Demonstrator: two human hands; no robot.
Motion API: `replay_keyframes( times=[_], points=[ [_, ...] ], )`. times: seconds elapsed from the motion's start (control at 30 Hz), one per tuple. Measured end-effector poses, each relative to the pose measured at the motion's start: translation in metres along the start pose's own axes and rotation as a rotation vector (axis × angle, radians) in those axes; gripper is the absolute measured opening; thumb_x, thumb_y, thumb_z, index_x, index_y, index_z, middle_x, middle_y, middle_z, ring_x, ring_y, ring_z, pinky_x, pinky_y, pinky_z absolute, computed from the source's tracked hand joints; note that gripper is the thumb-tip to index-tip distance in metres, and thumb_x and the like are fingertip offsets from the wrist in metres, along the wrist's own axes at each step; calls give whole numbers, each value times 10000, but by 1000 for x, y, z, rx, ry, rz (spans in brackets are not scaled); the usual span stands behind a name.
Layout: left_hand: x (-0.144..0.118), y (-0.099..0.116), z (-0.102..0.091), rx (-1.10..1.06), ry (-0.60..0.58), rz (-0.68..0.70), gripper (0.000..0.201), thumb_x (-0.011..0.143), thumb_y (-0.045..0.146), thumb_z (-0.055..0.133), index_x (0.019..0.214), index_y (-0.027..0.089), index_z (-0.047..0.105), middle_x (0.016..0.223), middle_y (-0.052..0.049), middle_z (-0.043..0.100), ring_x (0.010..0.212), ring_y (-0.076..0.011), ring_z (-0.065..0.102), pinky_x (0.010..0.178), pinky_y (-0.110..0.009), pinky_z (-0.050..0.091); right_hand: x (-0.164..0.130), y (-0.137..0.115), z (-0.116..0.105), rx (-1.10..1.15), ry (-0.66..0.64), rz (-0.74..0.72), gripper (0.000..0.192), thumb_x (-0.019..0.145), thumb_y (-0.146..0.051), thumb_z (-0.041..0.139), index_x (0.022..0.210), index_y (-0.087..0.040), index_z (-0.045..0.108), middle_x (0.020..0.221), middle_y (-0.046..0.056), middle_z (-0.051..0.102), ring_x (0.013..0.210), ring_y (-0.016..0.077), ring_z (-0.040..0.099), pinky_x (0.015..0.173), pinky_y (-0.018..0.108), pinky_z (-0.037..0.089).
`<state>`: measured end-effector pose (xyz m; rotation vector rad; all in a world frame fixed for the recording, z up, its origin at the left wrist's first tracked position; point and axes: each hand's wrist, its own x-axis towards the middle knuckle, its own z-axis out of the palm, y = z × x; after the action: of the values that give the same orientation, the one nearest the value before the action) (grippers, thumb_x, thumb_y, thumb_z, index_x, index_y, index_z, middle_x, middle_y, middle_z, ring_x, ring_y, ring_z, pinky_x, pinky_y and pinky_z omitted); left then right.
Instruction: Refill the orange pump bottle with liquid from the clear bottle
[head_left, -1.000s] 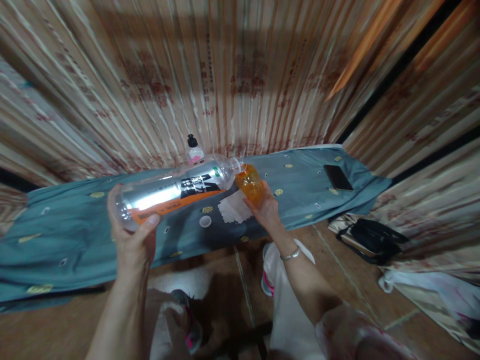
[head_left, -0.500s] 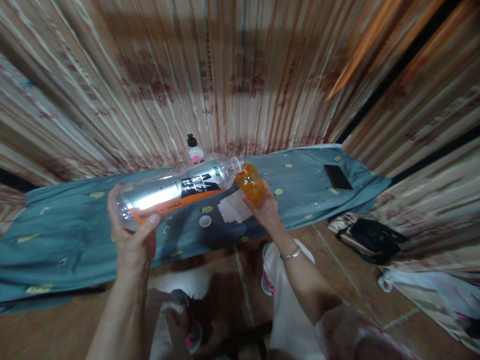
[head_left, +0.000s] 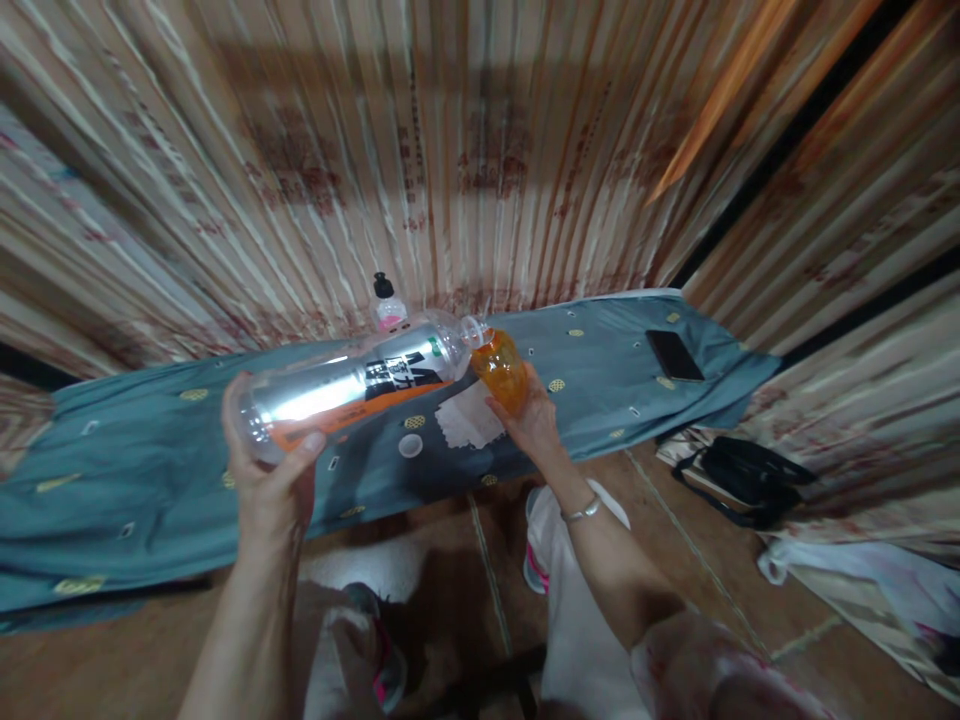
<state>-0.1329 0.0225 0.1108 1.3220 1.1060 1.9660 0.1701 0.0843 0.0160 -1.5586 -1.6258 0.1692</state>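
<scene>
A large clear plastic bottle (head_left: 330, 395) with a silver, black and orange label lies nearly level in the air, tilted slightly up toward its mouth. Its base end is gripped by my left hand (head_left: 274, 475), thumb across the label. The uncapped-looking mouth meets the top of an amber, orange-coloured small container (head_left: 501, 372). My right hand (head_left: 534, 420) wraps around that container from the right. Whether liquid passes between the two, I cannot make out. Beneath them on the cloth are a white tissue (head_left: 470, 415) and a round white cap (head_left: 410, 445).
A blue-green patterned cloth (head_left: 172, 500) covers the long narrow table. A small bottle with a black top (head_left: 388, 303) stands at the back by the curtain (head_left: 480, 150). A dark phone (head_left: 674, 356) lies at the right. On the floor rests a black bag (head_left: 750, 475).
The large bottle and my left hand have shifted very slightly to the right. My right hand and the amber container stay almost still.
</scene>
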Motion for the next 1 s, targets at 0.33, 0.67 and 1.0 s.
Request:
replay_keyframes(
  times=[0.33, 0.67, 1.0],
  points=[
    [1, 3, 1, -109, 37, -131, 986, 378, 332, 1008, 1286, 430, 637, 1319, 12, 604, 1289, -307, 541, 1226, -652, 198, -2, 7, 6, 18, 34, -32, 816, 839, -528, 721, 1477, -137, 394, 1422, 224, 609, 1321, 344, 602, 1058, 539, 544],
    [-2, 6, 0, -121, 80, -174, 952, 402, 339, 993, 1288, 435, 659, 1290, 17, 639, 1279, -280, 568, 1239, -560, 243, -4, 7, 9, -8, 56, -47, 802, 851, -530, 701, 1470, -115, 403, 1402, 235, 620, 1301, 345, 616, 1058, 538, 547],
    [-3, 16, 4, -109, 118, -200, 887, 435, 369, 973, 1273, 430, 688, 1246, 5, 663, 1244, -298, 588, 1165, -568, 377, -5, 5, 9, 10, 78, -69, 835, 841, -589, 690, 1476, -129, 404, 1394, 238, 629, 1296, 361, 621, 1065, 573, 537]
  ],
)
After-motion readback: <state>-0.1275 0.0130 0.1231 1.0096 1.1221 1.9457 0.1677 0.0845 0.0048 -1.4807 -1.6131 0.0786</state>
